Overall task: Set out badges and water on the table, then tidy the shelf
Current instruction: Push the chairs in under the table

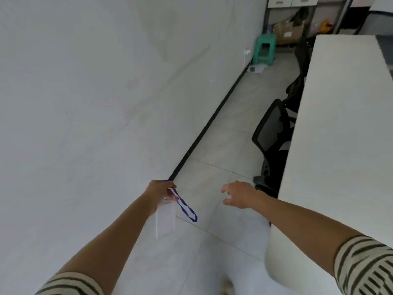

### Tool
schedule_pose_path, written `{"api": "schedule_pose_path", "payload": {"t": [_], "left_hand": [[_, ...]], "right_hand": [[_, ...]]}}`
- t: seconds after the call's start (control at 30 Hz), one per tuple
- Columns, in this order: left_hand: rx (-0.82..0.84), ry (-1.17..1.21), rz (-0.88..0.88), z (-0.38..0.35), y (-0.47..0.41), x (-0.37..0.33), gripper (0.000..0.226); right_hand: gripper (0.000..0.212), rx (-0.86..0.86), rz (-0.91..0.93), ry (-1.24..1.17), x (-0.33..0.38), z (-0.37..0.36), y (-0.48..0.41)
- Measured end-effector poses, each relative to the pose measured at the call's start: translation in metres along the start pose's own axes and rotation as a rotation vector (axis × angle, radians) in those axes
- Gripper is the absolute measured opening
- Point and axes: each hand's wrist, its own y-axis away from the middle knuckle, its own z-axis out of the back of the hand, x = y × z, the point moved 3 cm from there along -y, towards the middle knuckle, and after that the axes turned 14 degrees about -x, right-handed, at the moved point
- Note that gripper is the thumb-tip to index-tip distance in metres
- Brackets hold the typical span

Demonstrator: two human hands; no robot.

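Table [340, 124] on the right, chair [274, 133] beside it, wall [85, 103] left.

A single wide-angle view from the camera on your head, facing forward and steeply down. Your left hand [161, 190], holding a badge [167, 220], and your right hand [239, 194] reach in from the bottom edge and sit close below the lens, just under centre. A white wall [95, 92] fills the left, a white table [340, 135] the right, with the floor [234, 128] receding between them toward the top.
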Motion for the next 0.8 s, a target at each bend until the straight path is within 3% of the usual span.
{"api": "schedule_pose_path", "payload": {"t": [0.1, 0.27, 0.6, 0.8], "left_hand": [[-0.053, -0.151, -0.041, -0.01, -0.042, -0.036, 0.032], [-0.01, -0.271, -0.045, -0.039, -0.13, -0.099, 0.013], [0.233, -0.374, -0.202, -0.128, -0.318, -0.242, 0.008], [0.404, -0.429, -0.263, -0.207, -0.374, -0.318, 0.015]], "right_hand": [[0.055, -0.03, -0.004, -0.015, -0.003, 0.022, -0.042], [0.055, -0.071, -0.08, -0.013, -0.037, 0.054, -0.123], [0.052, -0.17, -0.475, -0.1, -0.13, 0.102, -0.255], [0.051, -0.28, -0.707, -0.135, -0.173, 0.133, -0.271]]}}
